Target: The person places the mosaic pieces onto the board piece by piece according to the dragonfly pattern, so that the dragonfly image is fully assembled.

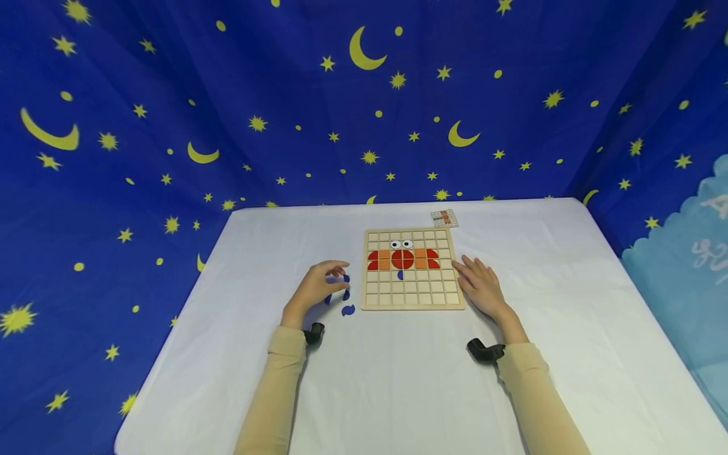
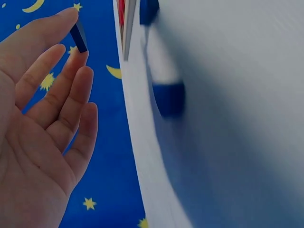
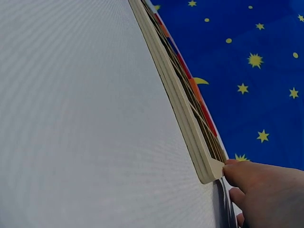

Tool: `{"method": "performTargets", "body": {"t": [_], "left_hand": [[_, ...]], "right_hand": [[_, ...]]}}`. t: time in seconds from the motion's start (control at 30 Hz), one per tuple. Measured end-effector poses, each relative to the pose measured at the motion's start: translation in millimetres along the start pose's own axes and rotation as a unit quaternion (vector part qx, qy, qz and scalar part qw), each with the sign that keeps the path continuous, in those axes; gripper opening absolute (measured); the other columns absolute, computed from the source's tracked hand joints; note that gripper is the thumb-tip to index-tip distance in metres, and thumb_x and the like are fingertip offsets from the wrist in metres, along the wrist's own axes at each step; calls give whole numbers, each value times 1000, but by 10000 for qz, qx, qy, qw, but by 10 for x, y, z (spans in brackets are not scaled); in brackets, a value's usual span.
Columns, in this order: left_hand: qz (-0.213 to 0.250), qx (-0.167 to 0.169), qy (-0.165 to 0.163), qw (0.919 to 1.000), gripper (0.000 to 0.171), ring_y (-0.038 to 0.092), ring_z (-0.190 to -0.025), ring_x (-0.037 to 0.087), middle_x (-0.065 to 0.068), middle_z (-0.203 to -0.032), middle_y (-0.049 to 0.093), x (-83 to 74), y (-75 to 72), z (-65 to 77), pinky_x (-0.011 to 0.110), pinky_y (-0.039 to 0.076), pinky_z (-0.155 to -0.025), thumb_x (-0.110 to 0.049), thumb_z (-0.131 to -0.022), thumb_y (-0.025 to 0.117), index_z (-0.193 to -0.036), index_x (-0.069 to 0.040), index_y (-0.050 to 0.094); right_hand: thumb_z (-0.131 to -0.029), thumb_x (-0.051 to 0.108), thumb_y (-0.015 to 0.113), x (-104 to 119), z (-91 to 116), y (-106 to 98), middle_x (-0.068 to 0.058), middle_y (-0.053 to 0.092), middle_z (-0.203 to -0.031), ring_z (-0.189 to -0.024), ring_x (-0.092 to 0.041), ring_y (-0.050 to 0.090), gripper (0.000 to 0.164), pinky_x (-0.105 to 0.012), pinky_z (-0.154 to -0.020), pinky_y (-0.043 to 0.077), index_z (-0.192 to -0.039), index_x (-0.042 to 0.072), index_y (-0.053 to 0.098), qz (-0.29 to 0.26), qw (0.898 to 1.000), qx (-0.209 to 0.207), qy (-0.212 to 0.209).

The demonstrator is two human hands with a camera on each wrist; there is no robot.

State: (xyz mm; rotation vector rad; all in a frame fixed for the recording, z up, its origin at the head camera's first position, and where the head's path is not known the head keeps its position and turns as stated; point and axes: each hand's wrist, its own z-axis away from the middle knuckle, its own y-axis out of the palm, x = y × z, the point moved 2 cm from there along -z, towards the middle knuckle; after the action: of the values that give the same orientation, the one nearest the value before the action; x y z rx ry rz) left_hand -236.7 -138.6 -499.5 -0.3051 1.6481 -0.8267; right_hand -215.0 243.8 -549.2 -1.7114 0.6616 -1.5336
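Observation:
Between thumb and fingertip my left hand (image 1: 316,285) pinches a small blue piece (image 2: 79,37), seen edge-on in the left wrist view. The other fingers of that hand are loosely bent. Below it, more blue curved pieces (image 1: 348,310) lie on the white table, left of a wooden grid board (image 1: 413,307). My right hand (image 1: 480,285) rests at the board's right edge, its fingers mostly straight; in the right wrist view its thumb touches the board's corner. On the board are red and orange tiles (image 1: 402,260), two eye tiles (image 1: 401,244) and one blue piece (image 1: 400,275).
Behind the board's far right corner lies a small pattern card (image 1: 445,218) with a similar picture. A white cloth (image 1: 409,379) covers the table. Blue curtains (image 1: 318,82) with stars and moons hang behind it and on the left.

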Motion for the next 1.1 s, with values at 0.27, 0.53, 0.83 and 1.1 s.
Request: {"method": "performTargets", "body": {"t": [0.27,0.53,0.83,1.1], "left_hand": [[134,157,303,9993,43,59,-101,23,9,-107,67,-192,173,-172,43,48,-95,-11,-83,73,-125,-4,62],[148,447,470,9978,41,60,-104,24,10,-107,66,-361,370,-347,42,47,-99,-14,-84,72,-123,-1,63],[199,718,571,9956,42,59,-111,28,14,-122,63,-552,546,-506,40,49,-97,-11,-86,70,-125,-1,61],[257,931,702,9928,42,63,-108,26,14,-115,63,-618,731,-600,33,51,-93,-12,-86,70,-126,-1,61]], "right_hand": [[-101,25,40,-13,1,-3,-20,23,-156,-145,-44,10,46,-61,-115,1,-145,10,39,-9,10000,-27,-36],[-102,26,39,-24,26,21,-19,23,-156,-145,-44,9,47,-61,-115,0,-146,11,38,21,10000,-20,28],[-102,25,39,11,31,-16,-19,23,-156,-145,-43,9,46,-61,-115,0,-146,11,38,0,9999,-59,-83],[-102,25,39,11,25,0,-18,23,-157,-146,-42,9,46,-60,-116,0,-146,11,38,-54,10000,-60,-1]]}}
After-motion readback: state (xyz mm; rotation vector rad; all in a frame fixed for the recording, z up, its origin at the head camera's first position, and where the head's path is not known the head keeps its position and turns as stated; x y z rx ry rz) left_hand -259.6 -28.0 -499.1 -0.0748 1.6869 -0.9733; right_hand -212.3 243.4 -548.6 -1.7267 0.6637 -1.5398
